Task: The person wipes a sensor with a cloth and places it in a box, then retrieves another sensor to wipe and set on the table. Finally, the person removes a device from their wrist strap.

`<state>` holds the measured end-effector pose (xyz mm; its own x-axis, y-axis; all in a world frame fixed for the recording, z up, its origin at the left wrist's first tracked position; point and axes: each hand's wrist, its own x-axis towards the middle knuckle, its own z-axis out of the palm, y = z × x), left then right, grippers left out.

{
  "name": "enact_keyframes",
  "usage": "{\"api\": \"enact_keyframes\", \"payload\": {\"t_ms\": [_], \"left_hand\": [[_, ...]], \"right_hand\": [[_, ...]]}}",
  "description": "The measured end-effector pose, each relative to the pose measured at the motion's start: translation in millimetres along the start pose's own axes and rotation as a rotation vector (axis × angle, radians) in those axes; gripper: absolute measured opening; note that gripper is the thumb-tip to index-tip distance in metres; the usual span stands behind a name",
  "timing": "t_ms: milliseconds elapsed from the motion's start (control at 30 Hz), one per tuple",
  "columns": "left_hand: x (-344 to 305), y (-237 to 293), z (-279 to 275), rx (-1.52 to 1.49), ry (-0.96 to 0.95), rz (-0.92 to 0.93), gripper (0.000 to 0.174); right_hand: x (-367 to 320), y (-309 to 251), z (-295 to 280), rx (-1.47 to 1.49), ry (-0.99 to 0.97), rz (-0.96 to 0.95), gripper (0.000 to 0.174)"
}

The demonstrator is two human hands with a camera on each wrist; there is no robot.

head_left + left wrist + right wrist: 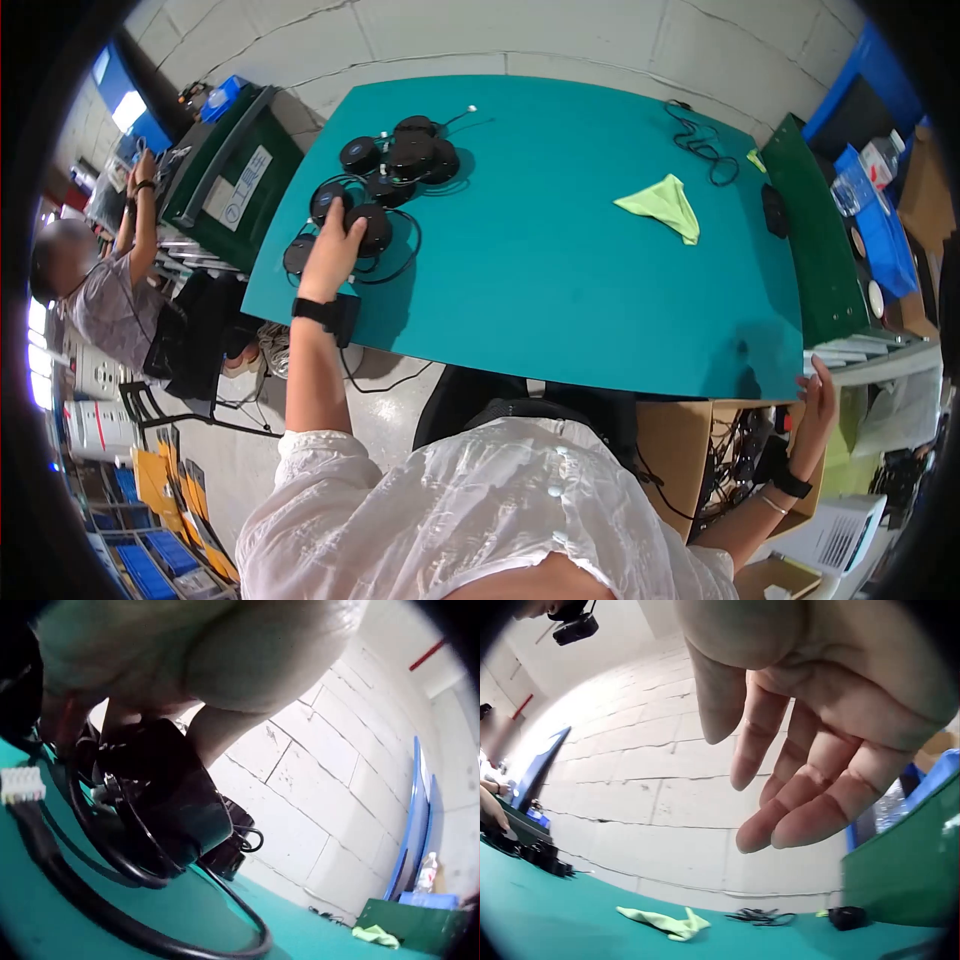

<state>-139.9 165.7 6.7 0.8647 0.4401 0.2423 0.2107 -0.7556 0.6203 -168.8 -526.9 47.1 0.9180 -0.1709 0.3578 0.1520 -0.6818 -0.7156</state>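
Left of the green cloth, we have the black round unit on the counter, directly under our left hand, its fingers gripping it, while our right hand, fingers loose and empty, lies far right.

Lime cloth, plastic bottle, another person

Can count at least eight black round devices on one teal table; overlapping, so not countable more exactly. Can see also one light green cloth, one smaller green piece, one loose black cable and one small black object. Beside the table, can count two dark green crates, one at each side.
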Motion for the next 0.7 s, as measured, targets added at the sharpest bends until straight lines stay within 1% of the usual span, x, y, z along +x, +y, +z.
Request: {"api": "enact_keyframes", "payload": {"t_ms": [67, 100, 133, 200, 233, 267, 300, 333, 367, 400, 467, 533, 600, 667, 700], "left_hand": [[-10, 30, -14, 0.267, 0.062, 0.016, 0.057], [-13, 38, -19, 0.33, 0.064, -0.019, 0.053], [-13, 44, -24, 0.389, 0.06, -0.043, 0.05], [-13, 56, -30, 0.366, 0.174, 0.118, 0.045], [-14, 62, -29, 0.168, 0.207, 0.072, 0.043], [-8, 52, -32, 0.005, 0.176, 0.093, 0.04], [-19, 74, -29, -0.197, 0.118, -0.028, 0.036], [-19, 79, -25, -0.348, 0.091, -0.032, 0.033], [-25, 84, -16, -0.455, 0.024, 0.027, 0.032], [-28, 91, -10, -0.563, -0.038, 0.079, 0.032], [-41, 119, 10, -0.653, -0.186, 0.081, 0.03], [-43, 123, 30, -0.652, -0.331, 0.055, 0.03], [-47, 132, 48, -0.602, -0.398, 0.034, 0.029], [-52, 149, 54, -0.582, -0.435, 0.044, 0.029], [-52, 155, 60, -0.578, -0.449, 0.054, 0.029]], "right_hand": [[-29, 31, -23, -0.055, 0.016, 0.236, 0.032], [-46, 51, -30, 0.002, 0.07, 0.318, 0.032], [-60, 62, -35, -0.018, 0.097, 0.353, 0.032], [-88, 81, -49, 0.04, 0.148, 0.503, 0.032], [-104, 99, -55, -0.029, 0.153, 0.556, 0.032], [-119, 120, -64, -0.097, 0.159, 0.625, 0.031], [-136, 127, -68, -0.117, 0.154, 0.636, 0.031], [-147, 132, -73, -0.133, 0.154, 0.733, 0.03], [-165, 157, -79, -0.185, 0.13, 0.773, 0.029], [-177, 167, -77, -0.252, 0.143, 0.798, 0.028], [-195, 188, -80, -0.25, 0.053, 0.911, 0.03], [-216, 224, -75, -0.292, 0.026, 0.979, 0.034], [-240, 275, -68, -0.346, -0.001, 0.988, 0.036], [-250, 303, -65, -0.422, -0.14, 0.996, 0.036], [-258, 324, -60, -0.396, -0.134, 1.02, 0.037]]}}
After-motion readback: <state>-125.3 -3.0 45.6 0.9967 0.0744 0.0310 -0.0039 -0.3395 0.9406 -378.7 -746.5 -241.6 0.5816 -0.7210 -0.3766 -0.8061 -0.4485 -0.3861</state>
